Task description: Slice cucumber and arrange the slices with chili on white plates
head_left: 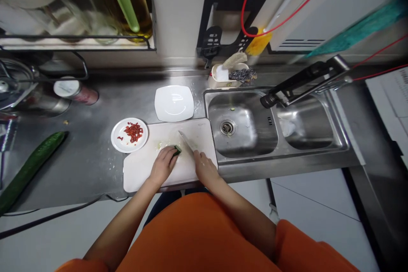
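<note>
A white cutting board (143, 170) lies on the steel counter in front of me. My left hand (163, 165) presses down with curled fingers on a small dark green vegetable piece (177, 150) near the board's middle. My right hand (205, 169) is closed round the handle of a knife (187, 141), whose blade angles up and left beside the green piece. Pale bits of cut vegetable lie on the board near the blade.
A small round plate (118, 144) with chopped red chilli sits left of the board. A square white plate (174, 103) stands behind it. A whole cucumber (30, 165) lies far left. A double sink (245, 125) with black faucet (302, 78) is right.
</note>
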Demonstrator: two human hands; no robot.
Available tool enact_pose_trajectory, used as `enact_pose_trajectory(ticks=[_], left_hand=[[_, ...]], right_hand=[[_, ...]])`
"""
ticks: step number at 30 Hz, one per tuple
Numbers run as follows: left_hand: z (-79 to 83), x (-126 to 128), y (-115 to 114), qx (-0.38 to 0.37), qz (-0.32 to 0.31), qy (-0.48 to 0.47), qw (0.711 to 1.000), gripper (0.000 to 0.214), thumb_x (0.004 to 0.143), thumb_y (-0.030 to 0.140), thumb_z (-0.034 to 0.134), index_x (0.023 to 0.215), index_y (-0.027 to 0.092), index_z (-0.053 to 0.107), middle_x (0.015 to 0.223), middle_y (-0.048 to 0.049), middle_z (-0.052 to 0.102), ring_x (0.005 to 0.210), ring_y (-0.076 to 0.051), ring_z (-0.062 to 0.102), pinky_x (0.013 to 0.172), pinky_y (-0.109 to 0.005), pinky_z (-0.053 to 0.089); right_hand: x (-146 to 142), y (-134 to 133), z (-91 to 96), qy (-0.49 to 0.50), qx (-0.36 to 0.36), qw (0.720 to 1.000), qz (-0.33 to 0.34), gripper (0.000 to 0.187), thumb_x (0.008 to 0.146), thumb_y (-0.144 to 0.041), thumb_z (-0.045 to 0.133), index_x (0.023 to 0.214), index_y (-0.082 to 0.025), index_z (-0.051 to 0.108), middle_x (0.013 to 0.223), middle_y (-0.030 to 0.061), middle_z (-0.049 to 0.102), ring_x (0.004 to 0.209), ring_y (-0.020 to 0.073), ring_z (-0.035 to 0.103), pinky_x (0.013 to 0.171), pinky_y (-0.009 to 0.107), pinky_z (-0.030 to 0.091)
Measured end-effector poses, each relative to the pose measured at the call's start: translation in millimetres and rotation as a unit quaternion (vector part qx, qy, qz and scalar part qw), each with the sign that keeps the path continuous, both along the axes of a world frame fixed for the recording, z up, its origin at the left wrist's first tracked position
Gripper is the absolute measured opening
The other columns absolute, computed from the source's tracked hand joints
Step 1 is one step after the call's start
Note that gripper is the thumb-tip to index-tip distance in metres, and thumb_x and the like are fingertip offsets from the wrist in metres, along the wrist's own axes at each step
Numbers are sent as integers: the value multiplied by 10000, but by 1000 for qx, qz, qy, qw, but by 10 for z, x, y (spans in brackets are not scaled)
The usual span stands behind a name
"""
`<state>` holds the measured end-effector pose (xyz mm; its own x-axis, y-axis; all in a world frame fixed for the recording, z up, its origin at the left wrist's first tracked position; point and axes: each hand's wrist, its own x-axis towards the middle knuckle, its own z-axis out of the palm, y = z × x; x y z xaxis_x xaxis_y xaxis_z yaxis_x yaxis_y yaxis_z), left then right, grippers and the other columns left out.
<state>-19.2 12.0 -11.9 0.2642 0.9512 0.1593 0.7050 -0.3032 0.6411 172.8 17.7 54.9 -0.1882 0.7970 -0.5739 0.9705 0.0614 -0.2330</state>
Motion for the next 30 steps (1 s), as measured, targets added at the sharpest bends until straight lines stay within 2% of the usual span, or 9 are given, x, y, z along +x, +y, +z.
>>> enact_pose_trajectory(ticks=[4, 10, 19, 26, 30], left_hand=[[-28, -7, 1, 8, 1, -3, 1000, 232, 893, 267, 477, 1098, 196, 558, 1102, -87, 617, 1083, -199, 550, 967, -402, 446], [-40, -6, -12, 15, -1, -5, 1000, 234, 891, 252, 479, 1102, 191, 558, 1098, -88, 617, 1088, -199, 545, 965, -399, 443], [-38, -12, -5, 53, -4, 0, 999, 221, 877, 227, 495, 1081, 177, 564, 1058, -97, 630, 1062, -211, 560, 955, -413, 458], [-58, -16, -24, 57, 2, 10, 998, 231, 880, 234, 489, 1092, 175, 558, 1064, -110, 633, 1085, -234, 563, 961, -447, 458], [-63, -19, -21, 63, -1, 10, 998, 227, 871, 215, 505, 1085, 166, 559, 1045, -109, 638, 1080, -229, 563, 965, -438, 458]], right_hand=[[-41, -16, 49, 15, -6, 1000, 20, 441, 882, -53, 269, 1282, -169, 414, 960, 121, 614, 864, 223, 619, 698, 290, 444], [-58, -181, 360, 5, -26, 999, 26, 461, 857, -39, 296, 1272, -171, 447, 963, 144, 623, 777, 231, 633, 587, 284, 440], [-87, -203, 716, -41, -96, 993, 58, 440, 851, -14, 309, 1250, -137, 447, 978, 128, 616, 797, 190, 641, 629, 226, 462], [-120, -167, 800, -38, -135, 989, 54, 428, 844, -13, 308, 1218, -141, 470, 1014, 137, 604, 803, 223, 649, 621, 263, 471], [-128, -143, 815, -43, -145, 987, 51, 466, 852, -6, 282, 1277, -134, 426, 1030, 143, 605, 833, 218, 647, 632, 248, 463]])
